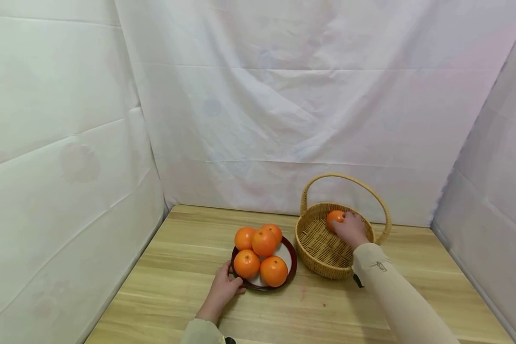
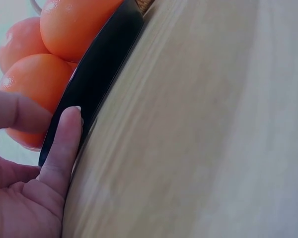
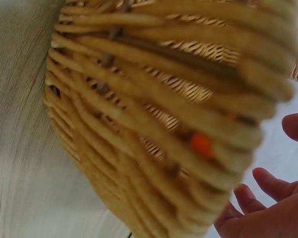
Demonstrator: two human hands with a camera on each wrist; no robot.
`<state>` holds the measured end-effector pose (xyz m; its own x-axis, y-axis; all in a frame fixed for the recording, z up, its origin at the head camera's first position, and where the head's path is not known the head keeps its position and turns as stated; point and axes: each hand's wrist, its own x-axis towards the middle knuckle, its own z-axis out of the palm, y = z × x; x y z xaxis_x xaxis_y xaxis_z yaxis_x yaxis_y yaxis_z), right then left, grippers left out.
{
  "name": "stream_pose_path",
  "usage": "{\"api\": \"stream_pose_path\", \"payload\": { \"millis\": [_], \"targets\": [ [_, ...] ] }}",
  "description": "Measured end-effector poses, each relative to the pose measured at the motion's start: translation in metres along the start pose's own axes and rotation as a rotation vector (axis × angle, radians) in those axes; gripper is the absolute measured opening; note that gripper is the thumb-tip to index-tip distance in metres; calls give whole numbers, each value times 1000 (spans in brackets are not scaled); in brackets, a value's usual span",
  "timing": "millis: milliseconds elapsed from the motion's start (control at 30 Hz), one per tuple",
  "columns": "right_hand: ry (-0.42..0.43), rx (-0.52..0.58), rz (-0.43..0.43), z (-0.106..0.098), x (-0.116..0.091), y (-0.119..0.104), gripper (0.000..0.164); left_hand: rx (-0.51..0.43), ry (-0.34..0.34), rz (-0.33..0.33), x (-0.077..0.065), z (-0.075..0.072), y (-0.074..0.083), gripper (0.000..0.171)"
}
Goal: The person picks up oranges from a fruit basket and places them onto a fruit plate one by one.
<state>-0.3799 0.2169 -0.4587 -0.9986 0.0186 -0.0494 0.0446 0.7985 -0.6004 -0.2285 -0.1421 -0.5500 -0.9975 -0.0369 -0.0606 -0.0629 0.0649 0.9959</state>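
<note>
Several oranges (image 1: pixel 264 242) sit heaped on a round plate (image 1: pixel 293 260) with a dark rim and a pale inside. At the plate's near left edge, my left hand (image 1: pixel 224 288) holds the rim. The left wrist view shows a finger (image 2: pixel 64 141) lying along the rim's dark outer side. My right hand (image 1: pixel 353 229) reaches over a wicker basket (image 1: pixel 322 267), its fingers at a single orange (image 1: pixel 334 219) inside. In the right wrist view, the thumb and fingers of that hand (image 3: pixel 273 208) stand apart above the basket's rim. The orange (image 3: pixel 202 144) shows only through the weave.
The basket's tall arched handle (image 1: pixel 341 176) rises behind the right hand. Basket and plate stand close side by side on the wooden table (image 1: pixel 189 239). White cloth (image 1: pixel 241 119) hangs at the back and both sides.
</note>
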Motion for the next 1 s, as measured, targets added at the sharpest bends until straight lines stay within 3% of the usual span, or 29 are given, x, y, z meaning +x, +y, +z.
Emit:
{"api": "stream_pose_path", "payload": {
  "millis": [167, 467, 833, 1000],
  "targets": [
    [-8, -29, 15, 0, 2, 5, 65, 27, -5, -2, -7, 0, 13, 71],
    [-22, -61, -44, -5, 6, 12, 64, 96, 22, -9, 1, 0, -11, 79],
    [-77, -102, -192, 4, 22, 18, 65, 83, 28, -6, 5, 2, -17, 80],
    [-24, -116, -225, 11, 27, 22, 55, 76, 41, -14, 5, 1, -15, 79]
  ]
}}
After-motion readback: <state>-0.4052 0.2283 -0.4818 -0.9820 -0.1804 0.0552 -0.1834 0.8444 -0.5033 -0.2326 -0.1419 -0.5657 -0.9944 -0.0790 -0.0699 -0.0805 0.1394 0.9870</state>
